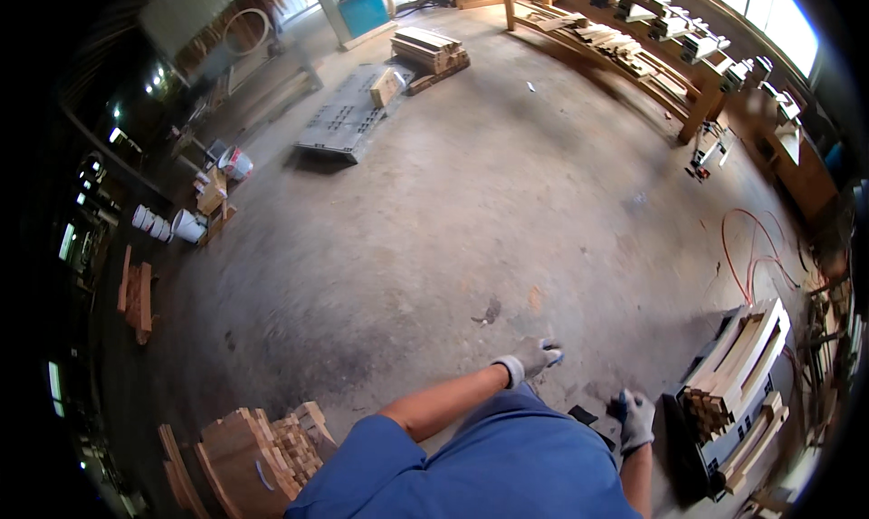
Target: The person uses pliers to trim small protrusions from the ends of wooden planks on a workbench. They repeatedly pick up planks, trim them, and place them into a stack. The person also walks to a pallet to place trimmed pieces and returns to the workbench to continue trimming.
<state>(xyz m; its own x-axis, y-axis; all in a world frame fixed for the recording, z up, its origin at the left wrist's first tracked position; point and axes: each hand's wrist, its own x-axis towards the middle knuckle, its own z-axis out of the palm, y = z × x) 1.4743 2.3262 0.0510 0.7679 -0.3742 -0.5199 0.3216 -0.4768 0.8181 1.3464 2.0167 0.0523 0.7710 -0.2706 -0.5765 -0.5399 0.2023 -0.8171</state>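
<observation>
My left hand (536,358) wears a grey-white work glove with dark fingertips and hangs over the concrete floor in front of my body. Its fingers are loosely bent and a little apart, with nothing seen in them. The right hand (637,418), gloved the same way, is low at my right side, fingers half bent and nothing visible in its grasp. Nearest to it is a stack of light wooden strips (738,356) on a dark pallet (674,428). Neither hand touches wood.
Stacked wood blocks (249,451) stand at the lower left. Ahead lies a grey plastic pallet (339,125) beside a lumber pile (425,48). A wooden workbench with clamps (625,62) runs along the far right. An orange hose (749,257) curls on the floor; white buckets (188,226) stand left.
</observation>
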